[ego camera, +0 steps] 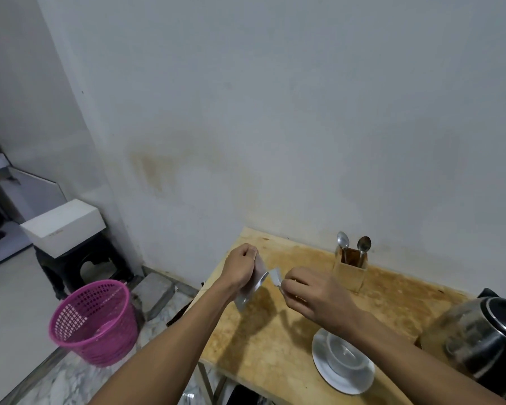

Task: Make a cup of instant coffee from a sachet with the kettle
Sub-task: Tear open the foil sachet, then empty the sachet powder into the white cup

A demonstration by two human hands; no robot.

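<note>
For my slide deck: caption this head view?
Left hand holds sachet; right hand tears its corner above cup.

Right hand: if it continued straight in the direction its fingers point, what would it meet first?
Probably the sachet in the left hand; the right hand holds the torn strip and points left, though depth is unclear.
</note>
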